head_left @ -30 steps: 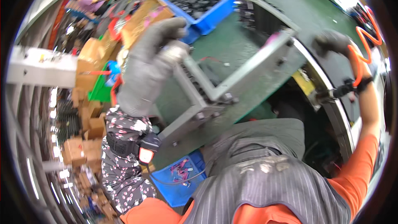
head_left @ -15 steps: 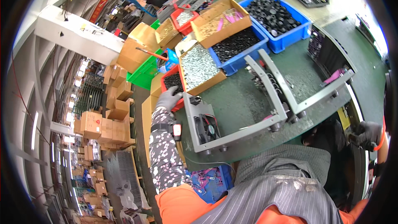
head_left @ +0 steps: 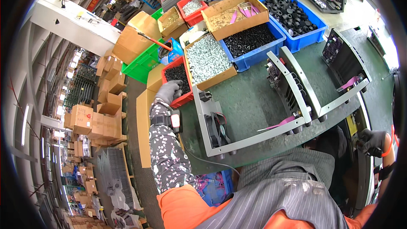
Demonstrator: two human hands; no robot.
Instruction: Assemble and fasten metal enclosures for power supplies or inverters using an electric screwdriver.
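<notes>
Head view: my left hand, fingers curled, at the red bin of black screws by the left edge of the desk, can't tell if any held. My right hand half-curled off the near right edge, hold unclear. Grey frame sits along near edge.

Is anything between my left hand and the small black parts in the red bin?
Nothing visible: your left hand reaches over the rim of the red bin, right up to the small black parts.
</notes>
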